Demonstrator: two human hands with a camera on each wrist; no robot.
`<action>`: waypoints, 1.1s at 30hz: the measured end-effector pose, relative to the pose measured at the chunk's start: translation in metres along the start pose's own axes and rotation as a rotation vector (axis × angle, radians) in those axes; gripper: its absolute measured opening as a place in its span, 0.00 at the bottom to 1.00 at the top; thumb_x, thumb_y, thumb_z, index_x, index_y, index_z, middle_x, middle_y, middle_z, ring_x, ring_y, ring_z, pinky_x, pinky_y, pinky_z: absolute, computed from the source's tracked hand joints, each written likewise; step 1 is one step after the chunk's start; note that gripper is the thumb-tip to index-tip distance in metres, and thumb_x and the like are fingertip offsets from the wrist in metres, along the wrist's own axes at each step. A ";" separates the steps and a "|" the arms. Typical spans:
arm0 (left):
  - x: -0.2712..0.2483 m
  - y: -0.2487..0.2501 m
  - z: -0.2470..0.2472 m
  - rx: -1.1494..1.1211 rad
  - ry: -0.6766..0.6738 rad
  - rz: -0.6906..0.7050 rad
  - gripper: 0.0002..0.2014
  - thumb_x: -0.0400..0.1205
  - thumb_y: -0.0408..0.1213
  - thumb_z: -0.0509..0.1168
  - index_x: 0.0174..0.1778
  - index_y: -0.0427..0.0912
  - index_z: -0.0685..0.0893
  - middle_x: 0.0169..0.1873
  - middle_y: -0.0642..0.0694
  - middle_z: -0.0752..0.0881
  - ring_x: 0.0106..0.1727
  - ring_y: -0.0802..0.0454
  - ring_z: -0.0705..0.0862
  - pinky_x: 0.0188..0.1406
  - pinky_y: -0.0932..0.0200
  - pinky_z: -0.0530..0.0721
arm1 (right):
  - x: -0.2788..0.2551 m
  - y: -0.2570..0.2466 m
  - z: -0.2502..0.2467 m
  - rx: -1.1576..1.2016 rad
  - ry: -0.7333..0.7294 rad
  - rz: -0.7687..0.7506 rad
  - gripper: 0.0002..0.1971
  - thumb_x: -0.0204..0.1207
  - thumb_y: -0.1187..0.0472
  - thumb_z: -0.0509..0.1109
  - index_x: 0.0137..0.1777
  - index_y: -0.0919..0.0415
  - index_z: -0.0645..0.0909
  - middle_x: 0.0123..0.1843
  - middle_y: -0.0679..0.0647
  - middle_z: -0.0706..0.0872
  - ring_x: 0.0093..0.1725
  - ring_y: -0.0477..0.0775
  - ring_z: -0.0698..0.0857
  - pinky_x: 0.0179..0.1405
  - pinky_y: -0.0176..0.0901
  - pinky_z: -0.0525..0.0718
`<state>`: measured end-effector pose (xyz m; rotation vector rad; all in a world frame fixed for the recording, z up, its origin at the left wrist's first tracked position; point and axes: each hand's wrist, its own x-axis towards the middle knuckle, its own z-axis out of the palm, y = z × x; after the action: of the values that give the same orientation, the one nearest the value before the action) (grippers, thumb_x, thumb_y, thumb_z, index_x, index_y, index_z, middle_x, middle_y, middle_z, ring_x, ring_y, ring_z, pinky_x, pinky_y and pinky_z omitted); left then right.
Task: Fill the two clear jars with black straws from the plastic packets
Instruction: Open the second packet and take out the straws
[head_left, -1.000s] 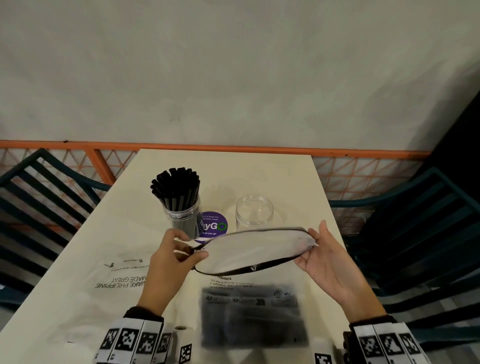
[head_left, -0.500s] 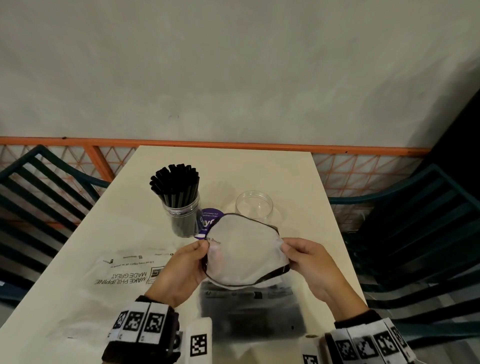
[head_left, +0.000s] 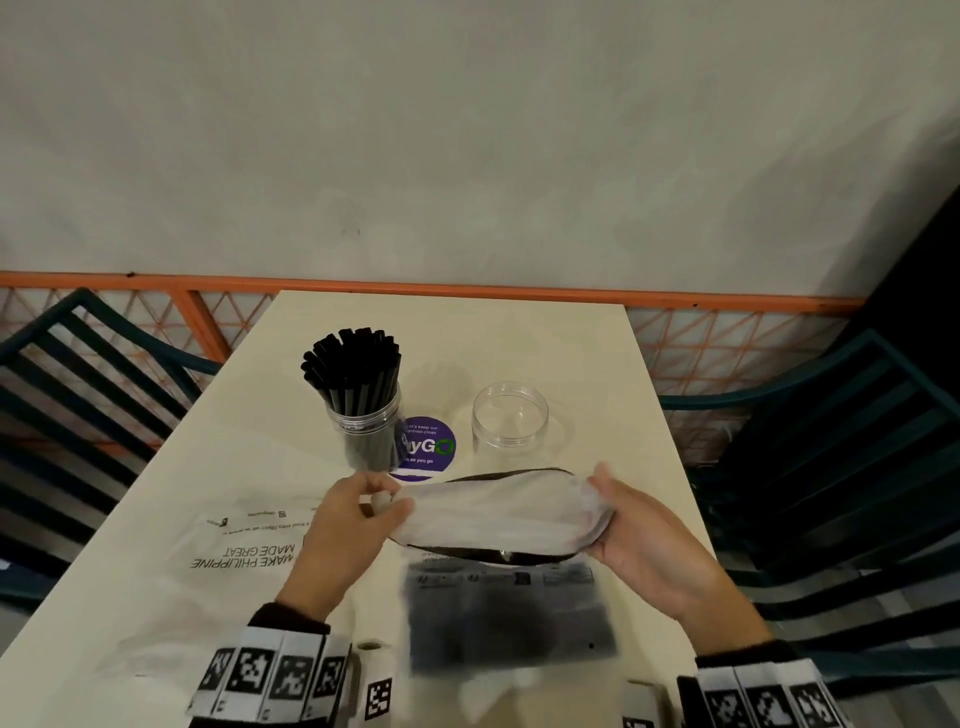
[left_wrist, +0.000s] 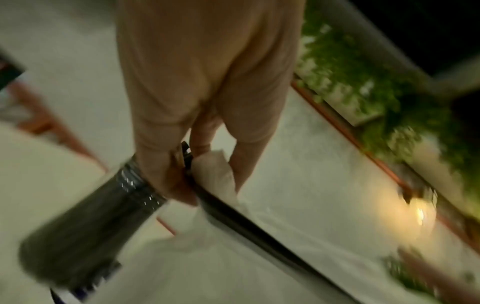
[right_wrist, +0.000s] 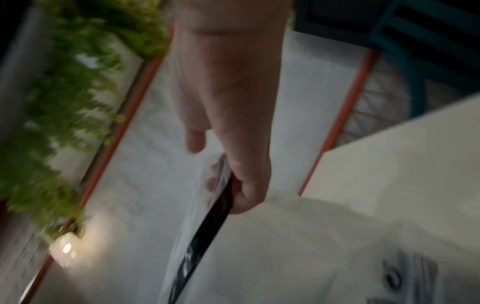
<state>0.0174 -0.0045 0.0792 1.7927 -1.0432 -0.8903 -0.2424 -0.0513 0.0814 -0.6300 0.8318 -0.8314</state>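
A clear jar (head_left: 370, 431) packed with black straws (head_left: 353, 369) stands at the table's middle left. A second clear jar (head_left: 510, 414) stands to its right, with nothing showing inside. I hold a plastic packet (head_left: 498, 514) above the table in front of the jars, its black-edged mouth stretched wide; dark straws show blurred in its lower part (head_left: 509, 618). My left hand (head_left: 358, 519) pinches the mouth's left end (left_wrist: 207, 168). My right hand (head_left: 639, 530) grips the right end (right_wrist: 223, 195).
A flat plastic bag (head_left: 244, 545) with printed text lies on the cream table (head_left: 519, 343) at the left. A purple round sticker (head_left: 428, 447) sits between the jars. Dark green chairs (head_left: 831, 467) flank the table, with an orange rail (head_left: 467, 291) behind.
The packet mouth was stretched wide, then bunched into a round opening as my hands came together, and is now pulled wide again as my hands move apart.
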 end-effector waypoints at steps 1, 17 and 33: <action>0.001 -0.004 -0.003 0.147 0.037 0.053 0.04 0.75 0.35 0.70 0.38 0.48 0.83 0.46 0.45 0.81 0.40 0.53 0.81 0.35 0.64 0.75 | -0.001 0.003 0.001 -0.189 0.061 -0.048 0.09 0.75 0.59 0.68 0.49 0.65 0.79 0.48 0.59 0.86 0.47 0.53 0.86 0.48 0.46 0.87; -0.002 -0.003 0.018 -0.933 -0.325 -0.453 0.11 0.83 0.31 0.54 0.42 0.36 0.82 0.29 0.44 0.90 0.30 0.53 0.89 0.35 0.57 0.89 | 0.009 0.022 0.005 -0.510 0.300 -0.082 0.03 0.77 0.67 0.67 0.44 0.64 0.82 0.39 0.57 0.85 0.36 0.50 0.82 0.34 0.37 0.83; -0.005 0.011 0.010 -1.004 -0.340 -0.181 0.21 0.59 0.44 0.82 0.46 0.43 0.87 0.37 0.45 0.92 0.38 0.54 0.90 0.33 0.61 0.88 | 0.001 -0.005 -0.002 0.442 -0.107 0.087 0.29 0.50 0.73 0.83 0.55 0.78 0.83 0.58 0.72 0.86 0.57 0.70 0.86 0.44 0.64 0.89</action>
<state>0.0033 -0.0067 0.0859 0.9006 -0.4513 -1.5201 -0.2459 -0.0554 0.0839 -0.2436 0.5490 -0.8597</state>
